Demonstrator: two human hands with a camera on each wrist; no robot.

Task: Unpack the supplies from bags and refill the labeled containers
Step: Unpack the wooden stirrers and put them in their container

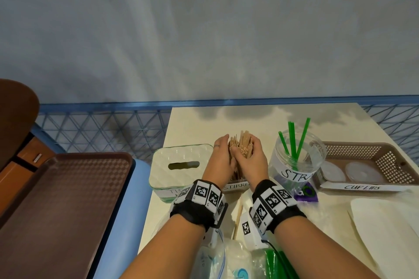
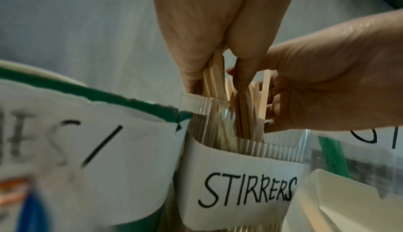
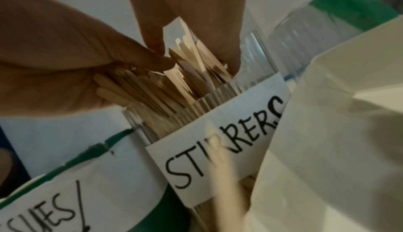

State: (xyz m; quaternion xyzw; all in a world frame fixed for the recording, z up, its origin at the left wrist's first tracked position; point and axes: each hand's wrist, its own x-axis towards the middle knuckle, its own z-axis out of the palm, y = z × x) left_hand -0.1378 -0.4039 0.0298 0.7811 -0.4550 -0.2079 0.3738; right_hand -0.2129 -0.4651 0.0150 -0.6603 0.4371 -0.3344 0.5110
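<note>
Head view, left to right. Brown tray (image 1: 61, 199) at lower left, off the table (image 1: 204, 120). Tissue box (image 1: 179, 167), white with a slot on top, sits left of centre; its label reads partly "TIS".

Centre: both hands cup one bundle of wooden stirrers (image 1: 240, 146) over the clear container labelled STIRRERS (image 2: 240, 182). Left hand (image 1: 221, 156) wraps the bundle's left side, fingers curled round it. Right hand (image 1: 254, 156) closes on the right side, thumb and fingers clamped on the sticks. Left wrist view shows the lower ends of the stirrers (image 2: 246, 115) already inside the container rim, so the two-sided hold probably serves to keep the loose sticks gathered and upright while they drop in. Right wrist view shows the sticks (image 3: 174, 84) fanned and uneven at the rim; blur makes it hard to tell how full the container is.

One stray stirrer (image 1: 238, 217) lies on the table between the wrists.

Right of centre: clear straw jar (image 1: 297, 161), a few green straws (image 1: 294, 140) standing in it. Far right: brown basket (image 1: 385, 149) labelled CUP LIDS, holding lids (image 1: 360, 172). Plastic bags (image 1: 217, 260) at lower centre.
</note>
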